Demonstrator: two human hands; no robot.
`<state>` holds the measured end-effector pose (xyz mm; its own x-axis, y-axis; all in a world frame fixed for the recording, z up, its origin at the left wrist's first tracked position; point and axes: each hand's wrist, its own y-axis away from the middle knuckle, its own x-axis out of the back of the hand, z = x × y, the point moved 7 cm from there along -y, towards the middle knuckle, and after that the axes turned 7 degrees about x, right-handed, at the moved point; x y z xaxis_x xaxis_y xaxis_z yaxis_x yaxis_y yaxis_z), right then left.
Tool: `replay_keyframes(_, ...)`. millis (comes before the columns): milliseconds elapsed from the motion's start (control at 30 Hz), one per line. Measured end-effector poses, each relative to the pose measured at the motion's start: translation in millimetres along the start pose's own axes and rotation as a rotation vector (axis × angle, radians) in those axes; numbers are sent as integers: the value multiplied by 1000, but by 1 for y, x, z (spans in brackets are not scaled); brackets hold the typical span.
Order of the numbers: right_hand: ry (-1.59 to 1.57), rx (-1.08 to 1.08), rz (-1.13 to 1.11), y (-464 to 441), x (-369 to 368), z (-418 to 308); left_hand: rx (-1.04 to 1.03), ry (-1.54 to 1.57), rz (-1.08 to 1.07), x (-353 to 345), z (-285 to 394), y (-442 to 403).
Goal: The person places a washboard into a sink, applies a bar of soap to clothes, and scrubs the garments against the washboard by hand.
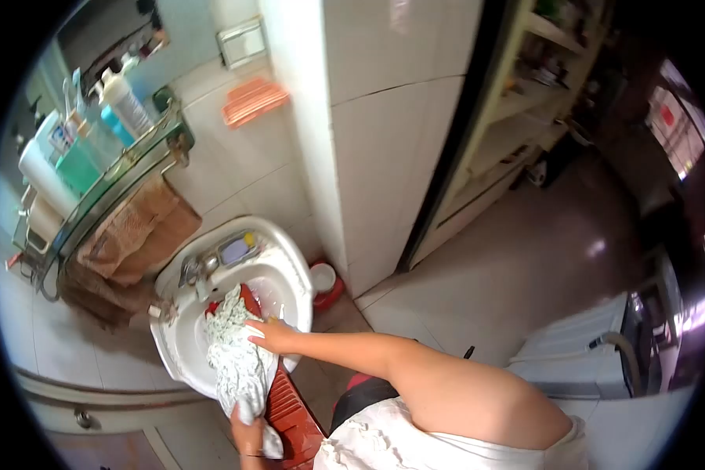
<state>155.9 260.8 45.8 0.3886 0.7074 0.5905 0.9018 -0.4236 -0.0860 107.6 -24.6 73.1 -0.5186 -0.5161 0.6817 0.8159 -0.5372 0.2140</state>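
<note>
A pale cloth with a small green pattern (239, 356) lies bunched along a red ridged washboard (294, 423), which slants out of the white washbasin (299, 301). My right hand (272, 335) rests on the cloth's right side over the basin, its fingers apart. Lower down, my left hand (247, 431) is closed round the cloth's near end, and a bit of cloth hangs beside the wrist. The board's far end shows as red beyond the cloth, inside the basin. Much of the board is hidden under the cloth.
Behind the basin are a metal tap (204, 286) and a soap dish (239, 249). Brown towels (145, 223) hang below a glass shelf with bottles and toothbrushes. A red basin with a white bowl (323, 278) stands on the floor at right. A wall corner (333, 157) rises beyond.
</note>
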Motion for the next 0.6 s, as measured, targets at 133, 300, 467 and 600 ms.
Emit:
replay_keyframes(133, -90, -162, 62, 61, 51, -11, 218, 779, -168, 44, -1, -85)
replay_keyframes(300, -178, -107, 261, 97, 73, -5, 78, 1364, -289, 87, 127, -94)
replay_keyframes(467, -132, -55, 326, 108, 96, -23, 128, 1496, -68, 76, 122, 4)
replay_keyframes(600, -101, -36, 355, 102, 83, -18, 4, 849, -146, 18, 14, 42)
